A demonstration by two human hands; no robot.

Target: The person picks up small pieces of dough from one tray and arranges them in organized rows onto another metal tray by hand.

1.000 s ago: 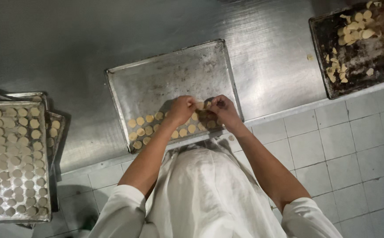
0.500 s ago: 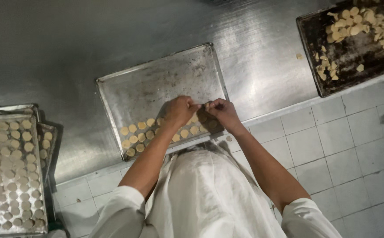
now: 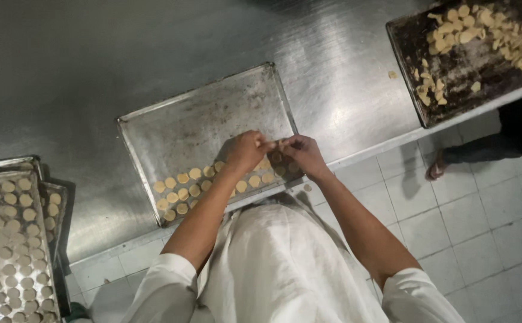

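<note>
Our left hand (image 3: 248, 149) and right hand (image 3: 300, 154) pinch together over round pale dough discs (image 3: 183, 192) along the near edge of the rectangular steel baking tray (image 3: 201, 119); its far half lies bare.

Left hand (image 3: 248, 149) and right hand (image 3: 302, 153) meet fingertip to fingertip, fingers pinched.

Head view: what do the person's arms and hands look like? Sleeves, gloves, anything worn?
Both hands, left hand and right hand, are bare: no gloves, rings or watch visible. Forearms are uncovered. Short white sleeves end near the elbows, part of a white top or apron.
</note>
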